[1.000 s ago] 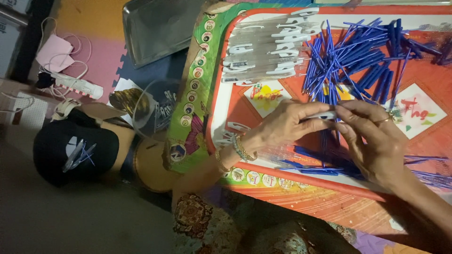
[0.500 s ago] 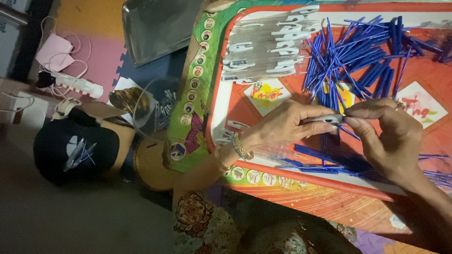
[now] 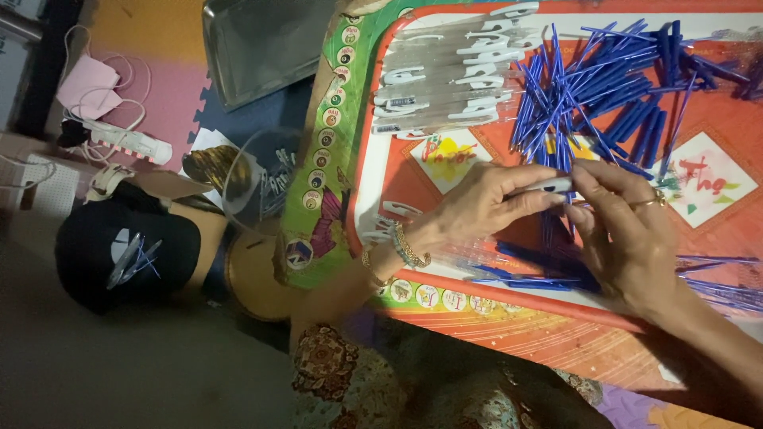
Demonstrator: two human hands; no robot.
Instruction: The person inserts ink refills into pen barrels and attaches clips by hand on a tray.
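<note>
Near the middle of the frame, the left hand (image 3: 485, 210) and right hand (image 3: 628, 230) pinch a slim clear pen barrel (image 3: 544, 187) between closed fingertips, its long axis nearly level, running left to right. It hovers over the red tray (image 3: 715, 318), which holds blue refills (image 3: 604, 95) heaped at upper right and clear barrels (image 3: 445, 79) laid in a row at upper centre. At far left, a black bag (image 3: 119, 254) shows a few blue refills.

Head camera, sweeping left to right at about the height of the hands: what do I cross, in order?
Black cap → clear plastic container → green border of the tray → left hand → pen barrel pinched between both hands → right hand → loose blue refills at the right edge.
</note>
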